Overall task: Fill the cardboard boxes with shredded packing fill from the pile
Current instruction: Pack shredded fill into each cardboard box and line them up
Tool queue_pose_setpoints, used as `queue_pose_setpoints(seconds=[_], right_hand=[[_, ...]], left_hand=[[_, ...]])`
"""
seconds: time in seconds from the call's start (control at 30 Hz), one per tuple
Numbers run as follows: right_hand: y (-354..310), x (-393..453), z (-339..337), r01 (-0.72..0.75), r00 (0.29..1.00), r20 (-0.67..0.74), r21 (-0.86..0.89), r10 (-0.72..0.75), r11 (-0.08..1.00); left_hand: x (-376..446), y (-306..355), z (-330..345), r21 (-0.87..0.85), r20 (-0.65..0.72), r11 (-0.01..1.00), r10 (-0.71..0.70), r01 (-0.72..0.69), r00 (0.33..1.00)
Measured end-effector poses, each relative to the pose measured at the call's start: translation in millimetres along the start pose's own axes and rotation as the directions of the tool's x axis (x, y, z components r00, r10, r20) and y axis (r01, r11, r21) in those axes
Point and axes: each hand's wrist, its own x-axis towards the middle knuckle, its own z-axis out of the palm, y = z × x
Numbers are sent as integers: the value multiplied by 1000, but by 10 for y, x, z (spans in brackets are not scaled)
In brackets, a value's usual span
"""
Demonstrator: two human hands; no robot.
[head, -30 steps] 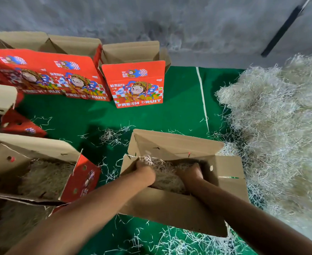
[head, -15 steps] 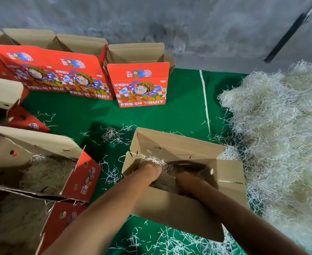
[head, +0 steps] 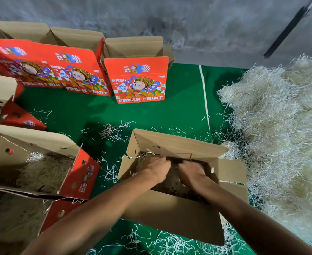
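- Forearms: both enter from the bottom edge and slope down into the open box in front.
- Cardboard box (head: 171, 214): plain brown, flaps up, standing on the green mat (head: 179, 111); the fill inside (head: 171, 183) lies dark in the shade between the hands.
- Left hand (head: 156, 168): palm down on the fill, knuckles up, fingers reaching toward the far wall; blurred, but the fingers look extended and pressing, not gripping. Half a second ago it sat more to the left corner of the box; now it is nearer the middle.
- Right hand (head: 192, 172): palm down beside the left, fingers spread over the fill, close to touching the left hand. Earlier it was sunk deeper and half hidden; its back now shows plainly.
- Filled box (head: 41, 162): at left, red printed end facing right, pale fill heaped inside; a second one partly shows below it.
- Loose strands (head: 112, 131): scattered on the mat around the boxes.
- Pile (head: 280, 135): pale shredded fill, at right, touching the box's right flap.
- Red fruit boxes (head: 138, 80): standing upright in a row at the far edge, flaps open, against the grey wall (head: 188, 24).
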Motion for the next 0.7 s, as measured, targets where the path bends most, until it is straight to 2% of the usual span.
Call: queue_pose_setpoints(seconds=[0.03,0.1,0.2,0.23,0.33,0.47,0.53,0.6,0.63,0.67,0.7], right_hand=[[1,11,-24,36,999,6,23,-36,999],[4,13,-3,107,991,69,109,-115,988],[12,-21,110,166,978,105,120,-179,979],[2,-19,144,159,981,102,56,-164,986],[-72,-12,218,13,993,118,-75,-4,997],[-101,22,221,-28,986,165,24,24,999],[-103,-20,129,-24,982,187,52,14,998],[-62,-32,42,-15,998,54,-40,17,999],[-31,-33,13,-36,999,-26,-95,33,995],[6,-32,6,-67,997,-47,-129,61,989],[40,-46,20,-93,996,-2,-157,94,983]], left_hand=[[-20,-7,45,-74,66,997,27,-22,997],[-55,-11,128,-140,281,990,16,24,960],[-30,-59,242,-113,434,987,-56,116,899],[-26,-76,243,-58,471,989,-91,133,878],[-31,-123,186,45,519,985,-167,168,838],[-67,-114,91,139,487,978,-203,153,850],[-94,-75,115,148,431,978,-196,145,881],[-81,-67,91,131,219,982,-163,137,962],[-68,-76,63,125,126,980,-171,156,977],[-54,-96,37,137,91,974,-196,182,976],[-46,-122,10,172,117,962,-232,210,966]])
